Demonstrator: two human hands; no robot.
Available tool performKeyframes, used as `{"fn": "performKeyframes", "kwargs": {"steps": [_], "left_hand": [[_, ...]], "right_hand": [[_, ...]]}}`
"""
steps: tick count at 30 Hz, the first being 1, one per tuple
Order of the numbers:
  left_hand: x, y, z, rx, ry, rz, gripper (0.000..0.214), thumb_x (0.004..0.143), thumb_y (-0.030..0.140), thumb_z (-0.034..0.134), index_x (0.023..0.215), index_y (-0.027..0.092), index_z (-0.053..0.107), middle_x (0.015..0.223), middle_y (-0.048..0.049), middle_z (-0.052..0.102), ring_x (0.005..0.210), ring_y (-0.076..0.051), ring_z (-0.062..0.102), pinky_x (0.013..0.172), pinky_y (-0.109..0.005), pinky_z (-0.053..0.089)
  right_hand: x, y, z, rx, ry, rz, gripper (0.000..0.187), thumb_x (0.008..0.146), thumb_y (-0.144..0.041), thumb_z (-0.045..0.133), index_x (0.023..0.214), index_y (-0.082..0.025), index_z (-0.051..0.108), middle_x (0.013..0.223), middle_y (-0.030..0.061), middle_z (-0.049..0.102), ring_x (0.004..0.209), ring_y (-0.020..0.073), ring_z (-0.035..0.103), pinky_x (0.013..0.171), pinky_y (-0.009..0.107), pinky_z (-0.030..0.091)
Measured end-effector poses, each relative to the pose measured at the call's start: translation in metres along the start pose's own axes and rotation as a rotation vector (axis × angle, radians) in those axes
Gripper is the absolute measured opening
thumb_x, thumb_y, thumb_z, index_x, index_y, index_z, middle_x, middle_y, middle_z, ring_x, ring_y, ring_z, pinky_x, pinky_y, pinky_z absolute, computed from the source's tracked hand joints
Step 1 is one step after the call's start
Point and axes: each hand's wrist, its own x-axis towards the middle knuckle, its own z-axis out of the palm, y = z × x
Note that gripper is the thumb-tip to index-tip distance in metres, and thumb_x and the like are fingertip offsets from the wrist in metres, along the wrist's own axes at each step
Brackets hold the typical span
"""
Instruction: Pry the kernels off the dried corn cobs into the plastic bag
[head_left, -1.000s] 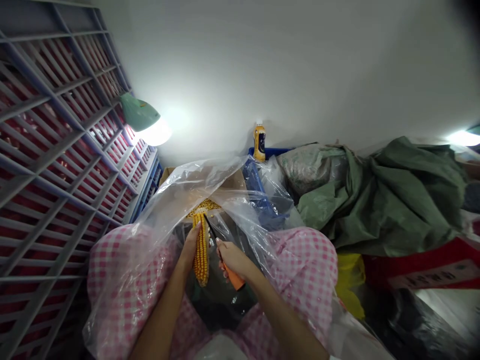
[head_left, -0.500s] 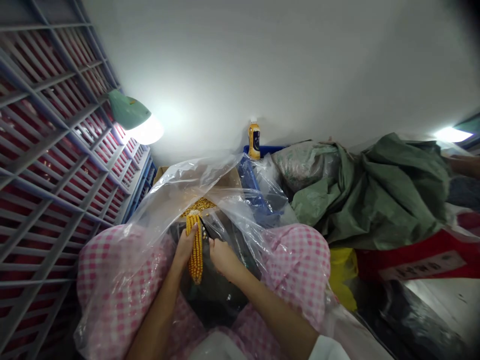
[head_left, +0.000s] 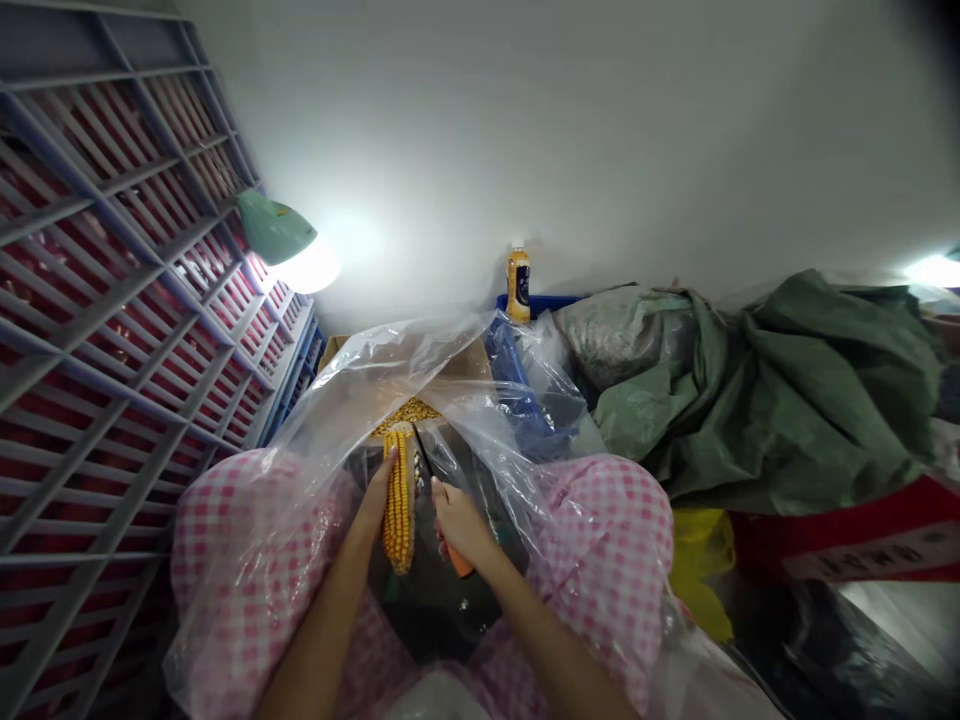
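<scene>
My left hand [head_left: 380,488] is closed around an ear of corn [head_left: 398,510], which stands nearly upright with its top end pointing away from me. A pale strip along its right side is stripped of kernels. My right hand [head_left: 461,522] grips an orange-handled tool [head_left: 460,563] with a thin dark shaft. Its shaft slants up and left, and the tip is close to the upper right of the ear; whether it touches cannot be made out. Beyond the ear lies a heap of loose yellow kernels [head_left: 412,409] on clear plastic sheeting [head_left: 300,420].
A cardboard box [head_left: 465,362] stands under the plastic, in front of my knees. Slatted plastic crates [head_left: 150,270] rise on the left, with a lit green lamp [head_left: 277,228] on them. A yellow bottle [head_left: 518,286], a blue bin [head_left: 517,375] and green cloth [head_left: 817,400] lie to the right.
My right hand has shifted a little down and away from the ear, and the tool's orange handle now shows. The bare strip on the ear faces me more. The whole view has shifted slightly.
</scene>
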Motion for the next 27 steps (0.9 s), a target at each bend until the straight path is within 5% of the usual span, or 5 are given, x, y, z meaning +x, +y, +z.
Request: {"fn": "performKeyframes", "kwargs": {"steps": [10, 16, 20, 23, 27], "left_hand": [[-0.005, -0.006, 0.001, -0.055, -0.029, -0.058, 0.049, 0.078, 0.063, 0.052, 0.067, 0.017, 0.063, 0.05, -0.0059, 0.061, 0.038, -0.016, 0.054, 0.037, -0.026, 0.044], [-0.003, -0.003, -0.007, -0.187, -0.079, -0.067, 0.052, 0.08, 0.063, 0.05, 0.074, 0.014, 0.067, 0.058, -0.0082, 0.066, 0.044, -0.017, 0.06, 0.04, -0.027, 0.049], [-0.005, -0.003, -0.003, -0.312, -0.138, -0.087, 0.049, 0.082, 0.059, 0.049, 0.079, 0.014, 0.068, 0.069, -0.0095, 0.069, 0.059, -0.019, 0.067, 0.058, -0.031, 0.057], [-0.006, -0.002, 0.0, -0.387, -0.154, -0.083, 0.045, 0.082, 0.058, 0.051, 0.082, 0.016, 0.067, 0.07, -0.0085, 0.068, 0.065, -0.022, 0.069, 0.065, -0.038, 0.059], [-0.004, -0.001, 0.0, -0.43, -0.135, -0.112, 0.043, 0.084, 0.055, 0.048, 0.084, 0.015, 0.066, 0.064, -0.0072, 0.066, 0.052, -0.018, 0.064, 0.053, -0.034, 0.057]], "right_hand": [[0.004, -0.001, -0.001, -0.135, 0.187, 0.034, 0.04, 0.099, -0.031, 0.026, 0.106, -0.009, 0.059, 0.099, 0.0235, 0.066, 0.1, 0.0314, 0.062, 0.089, 0.045, 0.041], [0.003, 0.009, -0.007, 0.049, 0.12, 0.026, 0.039, 0.098, -0.037, 0.023, 0.101, -0.018, 0.057, 0.077, 0.0056, 0.063, 0.066, 0.0182, 0.064, 0.064, 0.03, 0.051], [-0.024, 0.015, -0.006, 0.421, 0.022, 0.061, 0.031, 0.089, -0.037, 0.047, 0.113, -0.018, 0.048, 0.064, -0.005, 0.053, 0.047, 0.0116, 0.055, 0.048, 0.024, 0.048], [-0.06, 0.025, -0.001, 0.894, -0.095, 0.064, 0.057, 0.075, -0.049, 0.064, 0.121, -0.02, 0.047, 0.064, -0.0053, 0.054, 0.05, 0.011, 0.056, 0.049, 0.023, 0.049], [-0.108, 0.045, 0.019, 1.027, -0.253, 0.188, 0.086, 0.067, -0.07, 0.062, 0.137, -0.025, 0.04, 0.058, -0.0063, 0.052, 0.037, 0.0094, 0.045, 0.035, 0.021, 0.037]]}}
